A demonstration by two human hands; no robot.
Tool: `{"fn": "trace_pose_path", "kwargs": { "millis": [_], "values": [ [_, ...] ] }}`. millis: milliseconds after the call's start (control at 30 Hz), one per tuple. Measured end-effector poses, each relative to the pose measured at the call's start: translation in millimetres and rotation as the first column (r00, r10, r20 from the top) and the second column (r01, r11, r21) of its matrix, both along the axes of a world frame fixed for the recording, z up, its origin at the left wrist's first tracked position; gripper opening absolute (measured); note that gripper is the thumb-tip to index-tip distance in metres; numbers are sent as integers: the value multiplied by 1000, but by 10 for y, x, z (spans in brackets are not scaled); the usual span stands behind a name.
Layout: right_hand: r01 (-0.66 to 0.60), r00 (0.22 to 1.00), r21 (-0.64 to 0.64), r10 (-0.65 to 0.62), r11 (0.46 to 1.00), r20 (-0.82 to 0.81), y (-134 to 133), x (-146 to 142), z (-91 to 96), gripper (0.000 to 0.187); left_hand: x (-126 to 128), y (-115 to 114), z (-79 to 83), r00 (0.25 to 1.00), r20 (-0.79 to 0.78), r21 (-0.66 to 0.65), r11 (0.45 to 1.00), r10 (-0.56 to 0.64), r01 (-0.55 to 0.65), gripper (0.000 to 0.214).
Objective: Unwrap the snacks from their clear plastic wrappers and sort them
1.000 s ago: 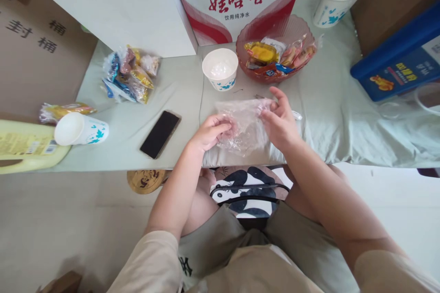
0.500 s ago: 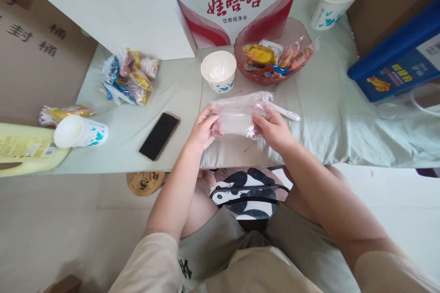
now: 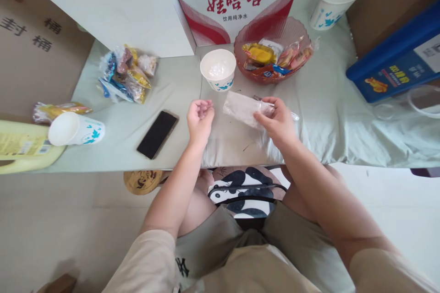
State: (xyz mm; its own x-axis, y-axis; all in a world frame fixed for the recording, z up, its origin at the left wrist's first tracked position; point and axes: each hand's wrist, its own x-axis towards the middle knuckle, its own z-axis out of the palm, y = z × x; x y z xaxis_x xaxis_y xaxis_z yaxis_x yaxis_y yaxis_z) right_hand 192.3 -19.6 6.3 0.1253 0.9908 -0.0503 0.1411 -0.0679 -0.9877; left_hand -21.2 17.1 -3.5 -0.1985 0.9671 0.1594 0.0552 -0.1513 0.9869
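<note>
My right hand pinches a folded clear plastic bag between thumb and fingers, above the cloth-covered table. The bag's free end points left, toward my left hand. That hand is apart from the bag, its fingers curled in, and I see nothing in them. A slim white object lies partly hidden behind my right hand; its kind is unclear. Just beyond the bag stands a white paper cup with clear, crinkled content in it.
A pink bowl of wrapped snacks stands beyond my right hand. A phone, a snack pile and a tipped paper cup lie left. Another cup and a blue container stand right. A water carton is behind.
My left hand has let go of the plastic bag, moved slightly left and curled its fingers. The bag now hangs from my right hand alone and looks narrower.
</note>
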Motion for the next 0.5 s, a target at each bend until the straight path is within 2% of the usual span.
{"fn": "trace_pose_path", "kwargs": {
  "millis": [33, 100, 167, 233, 300, 367, 433, 500],
  "values": [
    [22, 999, 16, -23, 1000, 28, -4, 2, 27, 29, 28, -14, -5, 999, -48, 38, 999, -2, 3, 18],
    [6, 999, 70, -9, 998, 44, -31, -13, 96, 22, 92, -67, -3, 981, -143, 68, 987, -134, 145, 23],
    [-153, 988, 157, 154, 976, 6, -77, -53, 152, 25, 153, -131, 12, 921, -186, 50, 932, -343, 358, 41],
    [-313, 941, 202, 332, 928, -70, -126, -99, 164, 30, 193, -180, 32, 832, -173, 14, 843, -528, 538, 55],
    [-391, 899, 186, 417, 901, -135, -157, -135, 134, 31, 202, -200, 52, 772, -143, -22, 782, -619, 623, 54],
    [-343, 920, 162, 366, 925, -142, -157, -154, 81, 30, 185, -196, 58, 764, -128, -63, 774, -633, 631, 46],
    [-209, 970, 165, 226, 964, -89, -128, -161, 35, 30, 156, -180, 44, 785, -103, -105, 791, -611, 602, 40],
    [-126, 990, 176, 135, 976, -40, -91, -162, 18, 38, 129, -164, 15, 797, -38, -150, 792, -602, 591, 35]
  ]
}}
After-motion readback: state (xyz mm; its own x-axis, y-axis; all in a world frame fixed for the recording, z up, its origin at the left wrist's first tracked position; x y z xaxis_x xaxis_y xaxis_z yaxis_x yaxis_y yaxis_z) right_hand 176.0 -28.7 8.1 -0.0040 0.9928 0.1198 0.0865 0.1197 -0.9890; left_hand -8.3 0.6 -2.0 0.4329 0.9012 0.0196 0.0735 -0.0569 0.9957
